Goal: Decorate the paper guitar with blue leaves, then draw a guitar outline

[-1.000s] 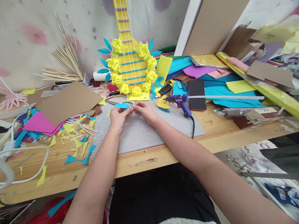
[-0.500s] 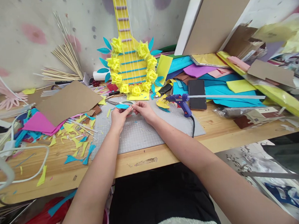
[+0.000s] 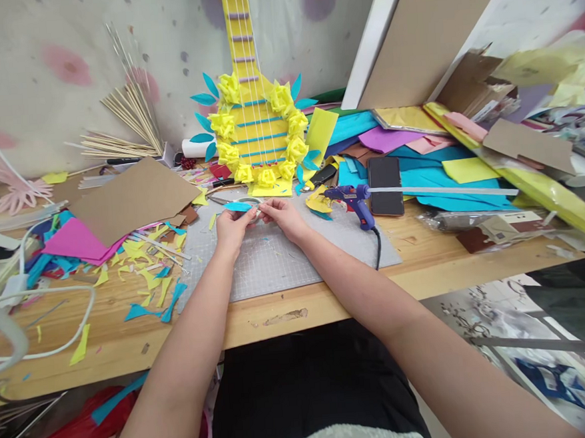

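Note:
Over the grey cutting mat, my left hand pinches a blue paper leaf that points to the left. My right hand meets it at the leaf's right end, thumb and fingers pressed together; what lies between those fingertips is too small to make out. Just behind the hands, scissors lie on the mat, partly covered. Beyond them stands a yellow guitar-shaped craft ringed with yellow paper roses and blue leaves. A purple glue gun rests to the right of my right hand.
A phone lies beside the glue gun, with coloured sheets behind it. On the left are brown cardboard, yellow and blue scraps and a white cable. Bundled sticks stand at the back.
My right fingertips have drawn very slightly apart from the left ones. The leaf stays in my left hand, and the things on the table have not moved.

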### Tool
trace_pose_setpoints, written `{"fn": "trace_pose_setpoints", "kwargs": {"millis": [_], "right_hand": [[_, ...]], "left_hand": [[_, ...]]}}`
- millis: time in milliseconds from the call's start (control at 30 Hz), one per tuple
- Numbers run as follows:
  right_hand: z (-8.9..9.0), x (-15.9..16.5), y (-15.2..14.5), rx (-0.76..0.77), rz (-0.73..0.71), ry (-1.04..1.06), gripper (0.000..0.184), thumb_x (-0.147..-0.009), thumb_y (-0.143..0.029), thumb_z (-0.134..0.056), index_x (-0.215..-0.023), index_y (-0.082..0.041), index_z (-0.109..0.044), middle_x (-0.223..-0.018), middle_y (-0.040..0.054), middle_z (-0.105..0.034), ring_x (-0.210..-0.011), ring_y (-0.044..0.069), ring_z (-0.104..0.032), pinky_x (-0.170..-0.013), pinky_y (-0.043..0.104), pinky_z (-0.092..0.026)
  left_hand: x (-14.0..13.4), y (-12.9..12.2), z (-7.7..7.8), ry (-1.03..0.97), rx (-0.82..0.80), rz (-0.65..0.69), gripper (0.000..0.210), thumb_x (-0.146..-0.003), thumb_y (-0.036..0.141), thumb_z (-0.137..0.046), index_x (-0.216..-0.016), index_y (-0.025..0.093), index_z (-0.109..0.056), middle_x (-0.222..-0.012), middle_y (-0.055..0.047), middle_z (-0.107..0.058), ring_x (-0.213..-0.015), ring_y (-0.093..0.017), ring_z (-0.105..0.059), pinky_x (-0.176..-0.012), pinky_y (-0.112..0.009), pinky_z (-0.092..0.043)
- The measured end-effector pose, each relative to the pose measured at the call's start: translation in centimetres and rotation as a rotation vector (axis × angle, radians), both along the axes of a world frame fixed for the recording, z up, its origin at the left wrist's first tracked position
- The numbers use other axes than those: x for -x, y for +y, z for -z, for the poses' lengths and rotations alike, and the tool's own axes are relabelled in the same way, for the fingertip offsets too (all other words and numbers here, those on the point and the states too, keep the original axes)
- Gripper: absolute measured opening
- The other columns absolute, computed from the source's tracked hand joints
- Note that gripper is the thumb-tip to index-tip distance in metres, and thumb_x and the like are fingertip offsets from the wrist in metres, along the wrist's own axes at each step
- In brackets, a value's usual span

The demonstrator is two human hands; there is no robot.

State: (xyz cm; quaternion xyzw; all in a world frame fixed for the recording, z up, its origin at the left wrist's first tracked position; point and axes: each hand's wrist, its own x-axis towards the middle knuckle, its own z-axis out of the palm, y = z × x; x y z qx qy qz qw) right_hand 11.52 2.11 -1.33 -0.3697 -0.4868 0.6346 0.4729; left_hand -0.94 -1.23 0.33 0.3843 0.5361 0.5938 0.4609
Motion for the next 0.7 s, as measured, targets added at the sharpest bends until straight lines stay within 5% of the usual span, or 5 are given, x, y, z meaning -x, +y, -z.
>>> {"fn": "trace_pose_setpoints", "kwargs": {"millis": [500,700], "right_hand": [[-0.4,0.0,0.1,0.068,0.0,0.036,0.036,-0.065,-0.051,-0.071,-0.072,-0.017,-0.061,-0.067,0.0,-0.063,-0.06,0.008,-0.055,-0.065,0.024,-0.045],[-2.2,-1.7,0.5,0.061,0.083,-0.212,0.018,-0.071,-0.029,-0.07,-0.068,-0.018,-0.055,-0.064,0.0002,-0.062,-0.057,0.009,-0.053,-0.062,0.026,-0.044]], "left_hand": [[0.4,0.3,0.3,-0.063,0.022,-0.03,0.032,-0.048,0.028,-0.08,-0.073,0.014,-0.065,-0.075,-0.004,-0.067,-0.069,-0.016,-0.062,-0.061,-0.028,-0.051],[0.6,0.6,0.4,-0.12,0.041,-0.092,0.031,-0.05,0.027,-0.079,-0.074,0.014,-0.065,-0.075,-0.003,-0.066,-0.069,-0.014,-0.062,-0.062,-0.026,-0.051]]}}
